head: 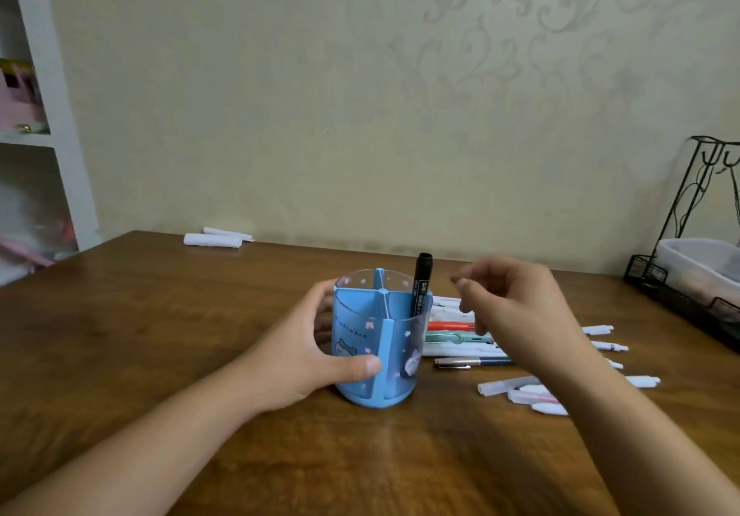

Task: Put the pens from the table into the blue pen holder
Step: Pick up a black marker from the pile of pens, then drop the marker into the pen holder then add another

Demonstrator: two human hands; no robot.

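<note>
From my seat at the head view, several things are hard to read. The pens (460,339) lying on the table (160,335) to the right of the blue pen holder (380,339) are partly covered by my right hand (516,311) and forearm, so I cannot count them; I can pick out a red one (450,326), a green one (448,337) and a dark one with a silver cap (472,362), plus pale white ones (600,345) poking out past the wrist. The fingers of my left hand (308,351) disappear behind the holder — only the thumb shows on its near face. At the right edge a black wire rack (688,235) with a clear plastic tub (700,263) is cut off by the frame, and the white shelf (44,123) at far left is blurred.

My left hand wraps the holder from the left side, thumb pressed across the front, gripping it where it stands upright on the table. My right hand hangs just beside the holder's right rim, above the pens, fingers loosely curled and holding nothing — thumb and fingertips are slightly apart.

A black marker (421,285) stands nearly upright in the holder's right rear compartment, its cap rising above the rim. The other compartments I can see look bare. Two white paper rolls (214,240) lie near the table's far edge.
</note>
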